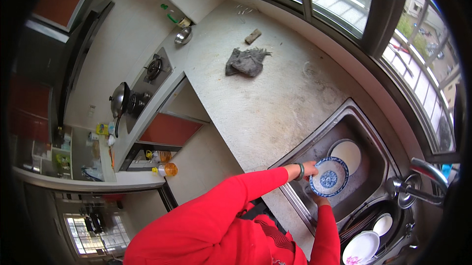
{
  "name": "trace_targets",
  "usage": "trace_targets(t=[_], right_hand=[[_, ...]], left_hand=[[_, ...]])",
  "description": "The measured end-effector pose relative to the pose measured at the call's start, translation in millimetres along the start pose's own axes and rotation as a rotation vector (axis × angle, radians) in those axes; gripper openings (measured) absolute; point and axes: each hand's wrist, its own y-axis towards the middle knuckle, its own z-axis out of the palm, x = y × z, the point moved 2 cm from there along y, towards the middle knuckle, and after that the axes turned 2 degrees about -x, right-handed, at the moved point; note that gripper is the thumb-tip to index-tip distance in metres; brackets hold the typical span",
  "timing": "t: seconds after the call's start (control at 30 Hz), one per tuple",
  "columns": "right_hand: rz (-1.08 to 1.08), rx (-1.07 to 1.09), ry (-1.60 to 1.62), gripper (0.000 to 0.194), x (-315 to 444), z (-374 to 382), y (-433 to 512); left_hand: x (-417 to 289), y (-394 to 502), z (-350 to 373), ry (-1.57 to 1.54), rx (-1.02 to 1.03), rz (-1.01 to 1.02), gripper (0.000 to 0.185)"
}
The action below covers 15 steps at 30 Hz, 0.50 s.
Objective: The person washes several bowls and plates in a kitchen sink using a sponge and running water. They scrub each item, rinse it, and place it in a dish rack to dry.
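A blue-and-white patterned bowl [329, 177] is tilted over the stainless steel sink [368, 191], its inside facing up. My left hand [309, 170], with a dark bangle at the wrist, grips its left rim. Below the bowl's lower edge, my right hand [320, 199] holds it, its fingers largely hidden by the bowl. A white plate or shallow bowl [348, 154] lies in the sink just behind, with another rim showing under it.
A faucet [416, 187] stands at the sink's right. The second basin holds chopsticks [354, 228], a small white bowl [382, 224] and a flowered white dish [361, 247]. On the counter lie a gray rag [247, 62] and a worn block [253, 36].
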Motion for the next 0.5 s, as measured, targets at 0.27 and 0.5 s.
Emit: trace_targets(t=[0.27, 0.5], right_hand=[[0.399, -0.512, 0.265, 0.041, -57.1, -35.5, 2.1], [0.086, 0.036, 0.077, 0.034, -58.2, -18.1, 8.9]], left_hand=[[-16.3, -31.7, -6.7, 0.157, 0.067, -0.037, 0.029], [-16.0, -31.7, -11.2, 0.376, -0.044, -0.139, 0.015]])
